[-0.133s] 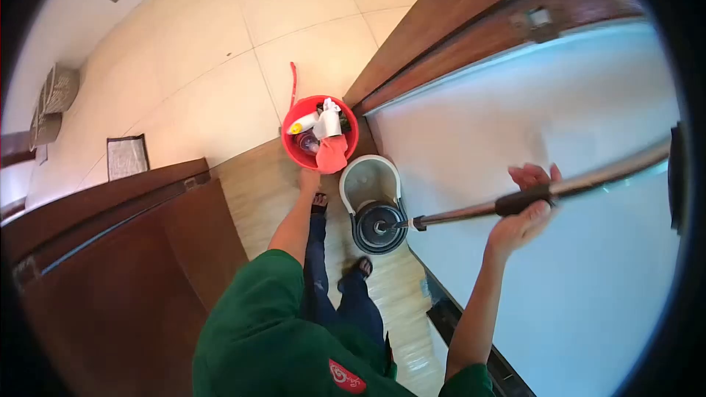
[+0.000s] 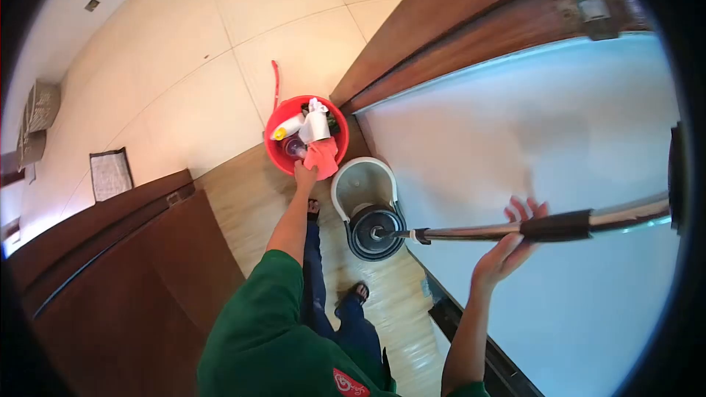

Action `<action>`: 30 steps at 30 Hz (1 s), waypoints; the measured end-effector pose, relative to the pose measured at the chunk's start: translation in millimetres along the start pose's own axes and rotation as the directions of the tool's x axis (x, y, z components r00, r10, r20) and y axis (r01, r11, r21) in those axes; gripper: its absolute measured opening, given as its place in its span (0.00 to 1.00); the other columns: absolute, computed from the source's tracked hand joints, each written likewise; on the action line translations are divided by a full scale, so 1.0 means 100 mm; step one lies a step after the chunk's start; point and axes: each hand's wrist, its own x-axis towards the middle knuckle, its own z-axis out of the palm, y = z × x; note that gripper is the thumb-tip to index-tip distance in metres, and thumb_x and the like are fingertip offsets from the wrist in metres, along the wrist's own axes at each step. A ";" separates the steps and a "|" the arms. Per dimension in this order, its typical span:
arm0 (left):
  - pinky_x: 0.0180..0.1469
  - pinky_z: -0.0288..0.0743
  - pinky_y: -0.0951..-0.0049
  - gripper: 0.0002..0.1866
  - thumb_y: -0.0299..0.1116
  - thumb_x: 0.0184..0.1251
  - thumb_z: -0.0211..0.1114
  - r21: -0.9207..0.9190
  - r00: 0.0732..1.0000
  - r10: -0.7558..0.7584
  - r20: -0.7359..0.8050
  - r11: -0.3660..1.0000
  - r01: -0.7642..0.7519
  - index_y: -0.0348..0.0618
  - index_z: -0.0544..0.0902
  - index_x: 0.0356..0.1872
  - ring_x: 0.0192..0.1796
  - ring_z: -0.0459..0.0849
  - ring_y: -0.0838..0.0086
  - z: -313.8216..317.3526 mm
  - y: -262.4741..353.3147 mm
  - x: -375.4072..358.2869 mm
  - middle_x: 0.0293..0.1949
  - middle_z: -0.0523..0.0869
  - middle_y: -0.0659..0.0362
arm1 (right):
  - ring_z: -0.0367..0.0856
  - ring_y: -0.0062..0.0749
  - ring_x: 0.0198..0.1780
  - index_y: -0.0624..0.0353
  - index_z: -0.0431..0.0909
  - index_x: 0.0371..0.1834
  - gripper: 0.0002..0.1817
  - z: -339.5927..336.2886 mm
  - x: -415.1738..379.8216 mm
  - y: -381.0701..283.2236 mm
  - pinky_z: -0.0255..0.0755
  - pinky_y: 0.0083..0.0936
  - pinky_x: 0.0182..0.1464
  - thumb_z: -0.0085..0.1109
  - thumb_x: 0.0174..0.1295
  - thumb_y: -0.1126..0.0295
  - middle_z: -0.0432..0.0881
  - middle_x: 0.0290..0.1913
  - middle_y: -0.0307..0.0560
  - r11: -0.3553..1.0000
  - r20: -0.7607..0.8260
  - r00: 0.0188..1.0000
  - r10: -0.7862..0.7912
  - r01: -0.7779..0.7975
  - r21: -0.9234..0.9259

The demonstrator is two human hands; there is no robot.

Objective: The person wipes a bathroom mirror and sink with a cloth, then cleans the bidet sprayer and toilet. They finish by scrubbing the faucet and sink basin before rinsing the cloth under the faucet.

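Left hand (image 2: 305, 174) grasps the rim of the round plastic bucket (image 2: 271, 151); right hand (image 2: 501, 257), spread loosely, touches the shiny metal pole (image 2: 467, 234).

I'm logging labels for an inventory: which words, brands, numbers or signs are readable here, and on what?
Red patch on the green shirt: white marking, too small and blurred to read.
White bottle in the red bucket: no lettering can be made out.
Nothing else readable shows.
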 end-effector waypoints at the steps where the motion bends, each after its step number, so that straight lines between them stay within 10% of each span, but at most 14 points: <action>1: 0.49 0.71 0.52 0.22 0.35 0.44 0.68 0.027 0.999 -0.023 -0.023 0.999 0.024 0.29 0.73 0.38 0.44 0.78 0.45 0.13 -0.11 -0.19 0.38 0.80 0.38 | 0.71 0.37 0.52 0.68 0.55 0.65 0.33 -0.16 -0.27 0.09 0.66 0.33 0.52 0.43 0.69 0.51 0.67 0.56 0.54 0.995 0.016 0.999 0.052 -0.051 -0.089; 5: 0.38 0.71 0.53 0.16 0.35 0.47 0.68 0.186 0.998 -0.010 0.056 0.983 -0.001 0.35 0.76 0.33 0.40 0.79 0.48 0.28 -0.40 -0.22 0.32 0.81 0.45 | 0.70 0.32 0.46 0.66 0.62 0.54 0.22 -0.78 -1.48 0.56 0.64 0.29 0.50 0.46 0.68 0.58 0.69 0.48 0.48 0.972 0.213 0.949 0.232 -0.217 -0.090; 8: 0.38 0.71 0.54 0.08 0.29 0.48 0.65 0.441 0.965 0.258 -0.054 0.873 -0.209 0.39 0.77 0.29 0.38 0.79 0.51 0.08 -0.14 -0.64 0.29 0.80 0.49 | 0.71 0.31 0.45 0.65 0.65 0.53 0.15 -1.21 -2.33 0.50 0.66 0.26 0.49 0.47 0.66 0.70 0.69 0.48 0.50 0.848 0.446 0.722 0.529 -0.474 -0.238; 12: 0.34 0.66 0.62 0.05 0.20 0.51 0.57 -0.025 0.720 0.631 0.289 0.757 -0.653 0.40 0.72 0.27 0.32 0.75 0.58 -0.45 0.40 -1.73 0.27 0.73 0.50 | 0.75 0.30 0.40 0.65 0.64 0.56 0.17 -1.97 -3.19 0.30 0.71 0.23 0.41 0.49 0.63 0.76 0.71 0.46 0.50 0.716 0.618 0.454 0.642 -0.644 -0.270; 14: 0.34 0.65 0.62 0.07 0.20 0.55 0.56 -0.091 0.386 0.916 0.107 0.395 -0.914 0.40 0.70 0.34 0.35 0.74 0.56 -0.57 0.50 -2.52 0.32 0.73 0.48 | 0.75 0.26 0.37 0.64 0.62 0.58 0.19 -2.42 -3.58 0.33 0.70 0.20 0.39 0.50 0.64 0.76 0.72 0.44 0.47 0.556 0.636 0.344 0.691 -0.815 -0.163; 18: 0.35 0.65 0.60 0.06 0.22 0.58 0.55 -0.385 0.237 0.815 0.529 0.479 -0.789 0.38 0.68 0.35 0.33 0.73 0.54 -0.89 0.79 -4.24 0.29 0.71 0.48 | 0.76 0.27 0.34 0.63 0.59 0.61 0.26 -3.33 -4.19 0.32 0.73 0.22 0.37 0.57 0.61 0.73 0.73 0.42 0.47 0.633 0.484 0.520 0.703 -0.769 -0.093; 22: 0.38 0.68 0.62 0.04 0.25 0.62 0.56 -0.432 -0.160 0.485 0.860 0.524 -0.734 0.37 0.70 0.34 0.35 0.75 0.56 -1.16 0.97 -6.10 0.29 0.73 0.49 | 0.75 0.40 0.50 0.57 0.54 0.67 0.39 -4.35 -4.50 -0.03 0.73 0.30 0.47 0.65 0.54 0.70 0.68 0.53 0.54 0.713 0.365 0.644 0.673 -0.695 -0.090; 25: 0.37 0.71 0.67 0.04 0.27 0.62 0.58 -0.633 -0.456 0.452 0.766 0.414 -0.654 0.38 0.74 0.35 0.33 0.78 0.63 -1.27 1.09 -7.39 0.29 0.75 0.50 | 0.67 0.50 0.60 0.54 0.53 0.69 0.43 -5.04 -4.63 -0.28 0.65 0.39 0.59 0.68 0.50 0.68 0.63 0.60 0.58 0.919 0.162 0.912 0.378 -0.348 -0.185; 26: 0.36 0.72 0.70 0.05 0.27 0.62 0.59 -0.720 -0.538 0.487 0.688 0.365 -0.590 0.38 0.75 0.36 0.32 0.78 0.66 -1.31 1.10 -7.75 0.29 0.76 0.51 | 0.61 0.54 0.64 0.55 0.58 0.66 0.41 -5.24 -4.72 -0.32 0.55 0.42 0.66 0.69 0.48 0.65 0.63 0.61 0.57 0.904 0.163 0.892 0.421 -0.398 -0.155; 30: 0.36 0.71 0.73 0.05 0.28 0.64 0.59 -0.711 -0.629 0.336 0.702 0.387 -0.587 0.37 0.75 0.36 0.31 0.77 0.71 -1.19 1.62 -8.57 0.29 0.77 0.56 | 0.76 0.48 0.46 0.61 0.74 0.44 0.18 -5.97 -4.89 -0.21 0.69 0.35 0.50 0.64 0.54 0.64 0.78 0.41 0.55 0.860 0.227 0.838 0.497 -0.440 -0.258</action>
